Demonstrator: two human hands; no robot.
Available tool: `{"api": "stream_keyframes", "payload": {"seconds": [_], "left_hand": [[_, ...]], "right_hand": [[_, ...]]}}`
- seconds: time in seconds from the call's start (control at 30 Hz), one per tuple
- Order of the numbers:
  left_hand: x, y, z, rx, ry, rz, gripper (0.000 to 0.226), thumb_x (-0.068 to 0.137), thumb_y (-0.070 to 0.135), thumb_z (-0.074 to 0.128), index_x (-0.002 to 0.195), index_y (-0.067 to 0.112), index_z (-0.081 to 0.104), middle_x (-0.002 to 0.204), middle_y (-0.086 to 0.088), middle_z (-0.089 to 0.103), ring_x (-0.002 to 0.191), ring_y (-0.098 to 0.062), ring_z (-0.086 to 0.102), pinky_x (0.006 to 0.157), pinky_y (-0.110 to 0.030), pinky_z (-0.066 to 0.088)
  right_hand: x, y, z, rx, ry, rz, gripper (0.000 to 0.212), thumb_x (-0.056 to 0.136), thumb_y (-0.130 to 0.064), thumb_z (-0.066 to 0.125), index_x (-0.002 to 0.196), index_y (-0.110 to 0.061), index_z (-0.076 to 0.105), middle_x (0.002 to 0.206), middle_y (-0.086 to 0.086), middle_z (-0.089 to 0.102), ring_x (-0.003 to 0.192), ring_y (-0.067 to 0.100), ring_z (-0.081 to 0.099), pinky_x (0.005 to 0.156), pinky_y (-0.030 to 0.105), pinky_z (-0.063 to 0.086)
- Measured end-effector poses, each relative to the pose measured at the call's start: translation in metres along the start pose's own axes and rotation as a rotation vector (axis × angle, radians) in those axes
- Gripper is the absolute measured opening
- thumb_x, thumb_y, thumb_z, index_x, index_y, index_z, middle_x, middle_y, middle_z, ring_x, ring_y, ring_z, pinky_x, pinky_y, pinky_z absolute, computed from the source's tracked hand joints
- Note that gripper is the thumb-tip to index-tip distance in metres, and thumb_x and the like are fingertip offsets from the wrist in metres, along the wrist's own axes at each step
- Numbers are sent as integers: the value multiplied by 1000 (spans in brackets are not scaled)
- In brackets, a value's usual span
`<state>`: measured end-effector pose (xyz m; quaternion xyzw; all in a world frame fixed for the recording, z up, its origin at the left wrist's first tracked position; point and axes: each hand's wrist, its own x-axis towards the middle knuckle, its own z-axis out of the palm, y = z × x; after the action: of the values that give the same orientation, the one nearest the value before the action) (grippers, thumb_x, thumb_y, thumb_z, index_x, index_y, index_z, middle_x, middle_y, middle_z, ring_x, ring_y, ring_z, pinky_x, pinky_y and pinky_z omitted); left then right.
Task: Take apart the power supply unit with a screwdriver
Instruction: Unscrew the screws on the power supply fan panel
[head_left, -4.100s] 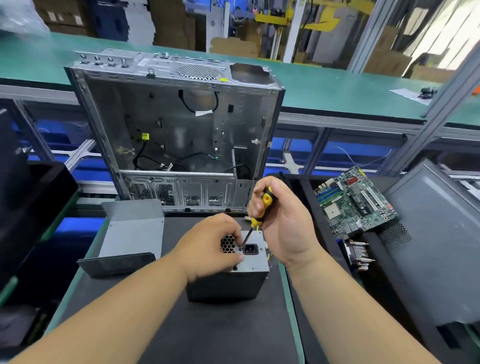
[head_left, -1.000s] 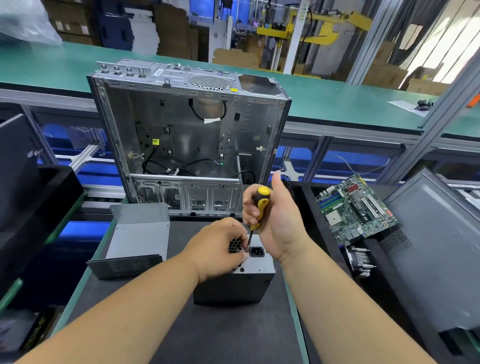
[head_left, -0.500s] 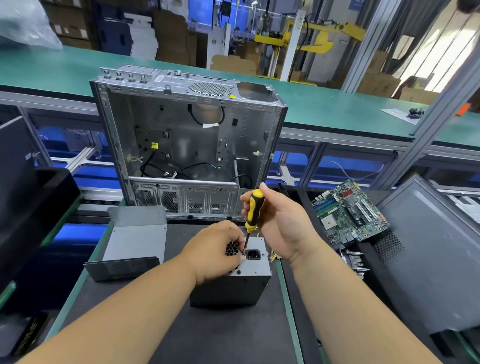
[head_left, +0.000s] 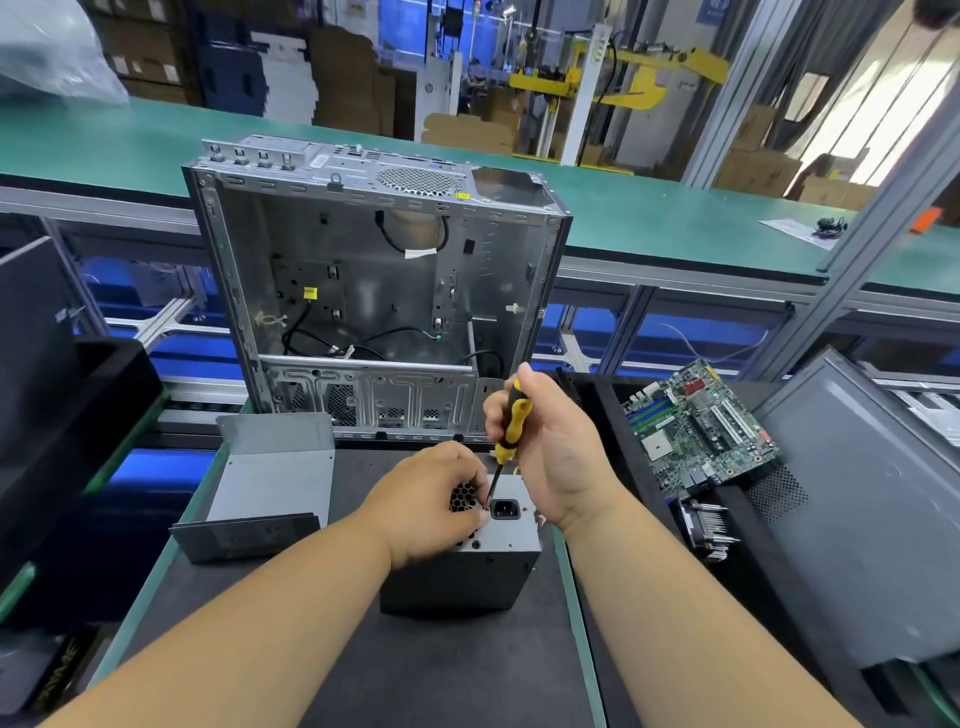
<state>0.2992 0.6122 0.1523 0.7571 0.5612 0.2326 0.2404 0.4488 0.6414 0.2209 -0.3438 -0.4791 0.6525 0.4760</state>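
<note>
PSU (head_left: 470, 564) sits on the dark mat of the desk (head_left: 363, 675), socket face turned up, just in front of the open case (head_left: 374, 280). A screw beside the power socket (head_left: 505, 509) looks to be the step in hand; the screw itself is too small to make out.

To do it well, the screwdriver (head_left: 506, 431) should stand square to the top face, its tip seated fully in the screw head before any turn. Firm downward pressure while turning would keep the tip from camming out and chewing the head. The box wants pinning flat so it cannot twist on the mat. A loosened screw could drop through the fan grille (head_left: 464, 496) nearby, so it is best caught as it comes free.

The left hand (head_left: 431, 506) rests on the top face over the grille, fingers curled, their tips right by the shaft near its tip; whether they pinch the shaft or only steady it I cannot tell. The right hand (head_left: 550, 441) is raised above the unit, fingers and thumb wrapped round the yellow-and-black handle, wrist cocked back, the shaft slanting down and left to the socket's edge. Both forearms reach in from the near edge, converging on the unit.
</note>
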Motion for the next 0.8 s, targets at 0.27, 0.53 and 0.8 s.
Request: {"api": "stream_keyframes", "payload": {"seconds": [0.27, 0.53, 0.8], "left_hand": [[3, -2, 1, -12, -4, 4, 11, 79, 35, 69, 79, 36, 58, 108, 24, 51, 110, -5, 50, 97, -35, 44], [4, -1, -1, 11, -16, 15, 16, 79, 35, 69, 75, 39, 54, 101, 26, 48, 104, -7, 50, 95, -35, 45], [1, 1, -1, 20, -5, 13, 17, 80, 36, 69, 77, 42, 53, 105, 25, 48, 108, -6, 50, 97, -33, 44]], "right_hand": [[-1, -10, -5, 60, -55, 43, 49, 103, -37, 43, 77, -10, 73, 70, 5, 62, 64, 15, 53, 70, 28, 49], [0, 4, 7, 41, -90, -12, 35, 95, -48, 47, 85, -15, 52, 62, 0, 43, 57, 13, 37, 58, 24, 35], [2, -7, 3, 17, 10, 1, 30, 103, -27, 47, 86, -7, 62, 75, 4, 63, 66, 14, 59, 71, 29, 52]]}}
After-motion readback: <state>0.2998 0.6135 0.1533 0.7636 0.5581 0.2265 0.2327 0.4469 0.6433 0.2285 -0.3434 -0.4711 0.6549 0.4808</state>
